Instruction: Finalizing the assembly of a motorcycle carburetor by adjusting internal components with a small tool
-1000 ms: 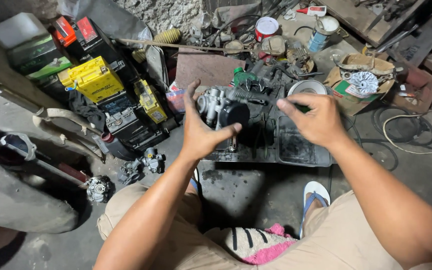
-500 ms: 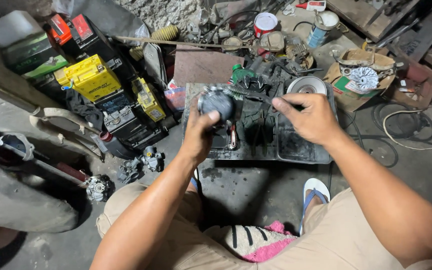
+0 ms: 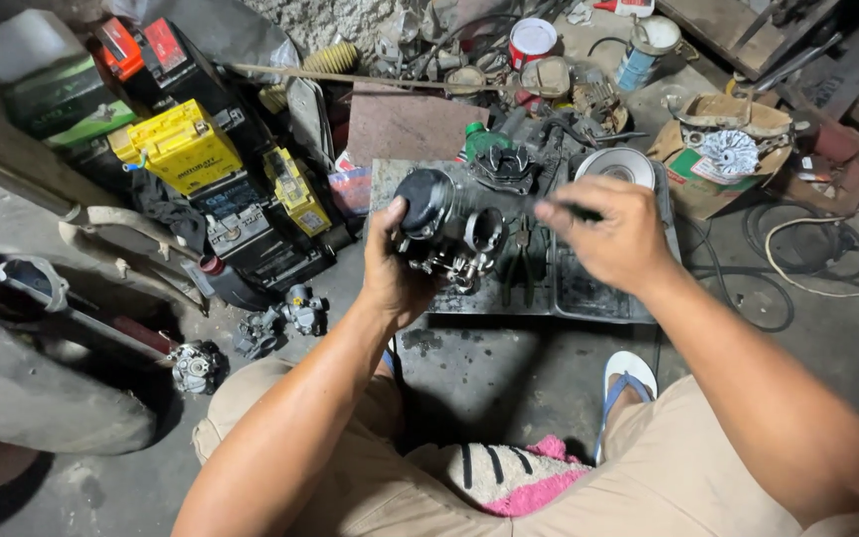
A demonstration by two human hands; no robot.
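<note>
My left hand (image 3: pixel 393 270) grips a grey metal carburetor (image 3: pixel 446 228) with a black round cap and holds it up over a dark metal tray (image 3: pixel 589 296) on the floor. My right hand (image 3: pixel 610 236) is closed on a thin dark tool (image 3: pixel 567 211) whose tip points left toward the carburetor's round opening. Pliers with dark handles (image 3: pixel 523 261) lie in the tray under the hands.
Yellow and black batteries (image 3: pixel 187 149) are stacked at the left. Two more carburetors (image 3: pixel 280 320) lie on the concrete floor beside a metal stand. A cardboard box with a fan part (image 3: pixel 729 151) sits at the right, cables beyond it. Cans stand at the back.
My left hand has lifted the carburetor off the tray and turned it toward me. My right hand has closed on the thin tool and moved nearer the carburetor.
</note>
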